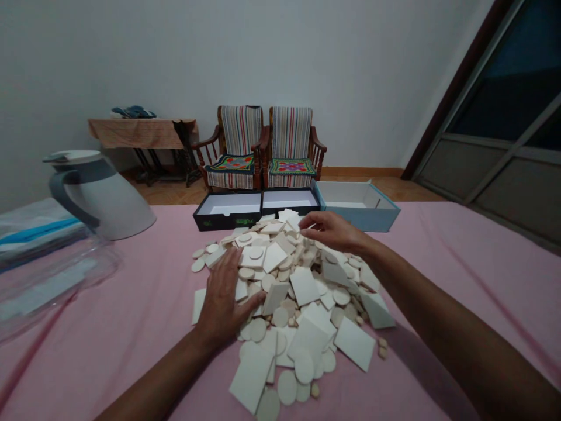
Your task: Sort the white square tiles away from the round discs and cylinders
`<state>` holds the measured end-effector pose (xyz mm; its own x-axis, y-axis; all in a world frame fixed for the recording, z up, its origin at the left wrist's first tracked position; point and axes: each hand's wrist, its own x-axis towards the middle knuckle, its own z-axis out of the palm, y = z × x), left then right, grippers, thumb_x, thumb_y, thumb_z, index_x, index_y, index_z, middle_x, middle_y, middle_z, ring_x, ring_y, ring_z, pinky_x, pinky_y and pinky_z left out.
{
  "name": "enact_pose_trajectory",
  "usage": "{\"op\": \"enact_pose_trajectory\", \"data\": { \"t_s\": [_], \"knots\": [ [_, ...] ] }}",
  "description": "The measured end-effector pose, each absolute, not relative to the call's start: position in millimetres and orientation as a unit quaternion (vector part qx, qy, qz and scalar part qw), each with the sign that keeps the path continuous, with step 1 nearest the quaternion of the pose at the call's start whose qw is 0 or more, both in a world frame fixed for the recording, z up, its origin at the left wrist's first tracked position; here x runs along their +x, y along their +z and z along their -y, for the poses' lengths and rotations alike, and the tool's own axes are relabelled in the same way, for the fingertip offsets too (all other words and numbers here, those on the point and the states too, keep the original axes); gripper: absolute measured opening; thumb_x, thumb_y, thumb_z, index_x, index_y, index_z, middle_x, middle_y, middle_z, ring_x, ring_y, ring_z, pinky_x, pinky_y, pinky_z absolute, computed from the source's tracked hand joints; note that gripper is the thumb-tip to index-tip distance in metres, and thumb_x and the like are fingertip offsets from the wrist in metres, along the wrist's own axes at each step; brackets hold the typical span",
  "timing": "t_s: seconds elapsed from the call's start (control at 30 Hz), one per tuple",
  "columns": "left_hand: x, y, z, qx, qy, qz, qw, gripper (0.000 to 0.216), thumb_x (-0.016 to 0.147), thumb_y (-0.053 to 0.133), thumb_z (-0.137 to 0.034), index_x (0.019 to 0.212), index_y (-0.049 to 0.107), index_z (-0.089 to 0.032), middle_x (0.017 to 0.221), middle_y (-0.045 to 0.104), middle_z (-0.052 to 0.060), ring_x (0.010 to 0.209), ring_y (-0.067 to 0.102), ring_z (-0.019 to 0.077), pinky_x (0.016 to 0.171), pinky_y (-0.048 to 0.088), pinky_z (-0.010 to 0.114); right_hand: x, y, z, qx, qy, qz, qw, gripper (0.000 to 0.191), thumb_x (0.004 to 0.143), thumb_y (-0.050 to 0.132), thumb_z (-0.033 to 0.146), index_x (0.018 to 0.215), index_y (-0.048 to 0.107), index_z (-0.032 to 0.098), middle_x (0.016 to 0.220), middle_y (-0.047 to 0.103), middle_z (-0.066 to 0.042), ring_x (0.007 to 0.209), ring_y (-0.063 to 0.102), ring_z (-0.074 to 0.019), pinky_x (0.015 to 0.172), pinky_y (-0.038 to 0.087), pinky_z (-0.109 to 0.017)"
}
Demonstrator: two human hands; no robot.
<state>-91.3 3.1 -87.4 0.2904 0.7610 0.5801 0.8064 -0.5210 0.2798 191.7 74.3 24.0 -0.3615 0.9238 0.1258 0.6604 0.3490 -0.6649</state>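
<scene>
A heap of pale wooden squares and discs (304, 286) lies in the middle of the pink-covered table. My left hand (225, 298) rests on the heap's left side, thumb and fingers apart, touching the pieces. Over the top right of the heap is my right hand (333, 231), its fingers bent toward the pieces near the peak. Whether a piece is between those fingertips is too small to make out. Loose squares, such as a white square tile (356, 344), and a round disc (287, 387) spread toward the near edge.
Behind the heap stand a black open box (227, 221), another black-sided box (291, 204) and a light blue open box (362, 219). At left are a white jug (111, 199) and a clear plastic container (52, 292). Two wooden chairs (241, 131) stand beyond the table.
</scene>
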Motion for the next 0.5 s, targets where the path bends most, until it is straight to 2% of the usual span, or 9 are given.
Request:
{"op": "enact_pose_trajectory", "data": {
  "t_s": [0.13, 0.23, 0.33, 0.43, 0.5],
  "knots": [
    [-93.0, -86.6, -5.5, -0.800, -0.356, 0.481, 0.049, 0.080, 0.087, 0.056, -0.053, 0.151, 0.021, -0.022, 0.152, 0.035, 0.015, 0.139, 0.032, 0.0336, 0.110, 0.032, 0.053, 265.2, -0.1, -61.4, -0.584, 0.250, 0.761, 0.131, 0.025, 0.077, 0.066, 0.028, 0.098, 0.069, 0.015, 0.101, 0.071, -0.012, 0.087, 0.067, -0.0231, 0.075, 0.051, -0.033],
    [-94.1, -84.4, -6.1, -0.789, -0.373, 0.485, 0.055, 0.073, 0.088, 0.054, -0.051, 0.149, 0.026, -0.021, 0.149, 0.038, 0.015, 0.138, 0.035, 0.0331, 0.111, 0.031, 0.052, 301.8, -19.0, -50.0, -0.623, 0.235, 0.745, 0.047, 0.060, 0.063, 0.076, 0.028, 0.120, 0.063, 0.015, 0.125, 0.062, -0.018, 0.110, 0.061, -0.0309, 0.092, 0.048, -0.039],
    [-95.3, -83.5, -6.3, -0.780, -0.387, 0.490, 0.050, 0.065, 0.091, 0.049, -0.049, 0.147, 0.029, -0.022, 0.147, 0.041, 0.014, 0.136, 0.037, 0.0323, 0.110, 0.032, 0.052, 316.9, -34.4, -40.7, -0.603, 0.251, 0.757, 0.019, 0.089, 0.053, 0.081, 0.029, 0.136, 0.052, 0.016, 0.140, 0.051, -0.018, 0.126, 0.049, -0.0337, 0.105, 0.039, -0.042],
    [-96.1, -84.1, -6.5, -0.780, -0.388, 0.488, 0.049, 0.060, 0.094, 0.045, -0.045, 0.147, 0.029, -0.022, 0.147, 0.041, 0.014, 0.136, 0.037, 0.0312, 0.110, 0.031, 0.051, 316.4, -46.0, -36.0, -0.587, 0.240, 0.772, 0.024, 0.095, 0.052, 0.081, 0.030, 0.140, 0.048, 0.018, 0.142, 0.049, -0.017, 0.129, 0.044, -0.0348, 0.106, 0.036, -0.046],
    [-96.0, -84.3, -6.6, -0.782, -0.383, 0.489, 0.050, 0.059, 0.095, 0.043, -0.043, 0.147, 0.028, -0.021, 0.147, 0.040, 0.014, 0.136, 0.037, 0.0311, 0.110, 0.031, 0.051, 313.0, -51.1, -34.5, -0.588, 0.220, 0.778, 0.027, 0.089, 0.054, 0.080, 0.030, 0.137, 0.051, 0.018, 0.137, 0.051, -0.016, 0.125, 0.045, -0.0338, 0.105, 0.036, -0.046]
  ]
}}
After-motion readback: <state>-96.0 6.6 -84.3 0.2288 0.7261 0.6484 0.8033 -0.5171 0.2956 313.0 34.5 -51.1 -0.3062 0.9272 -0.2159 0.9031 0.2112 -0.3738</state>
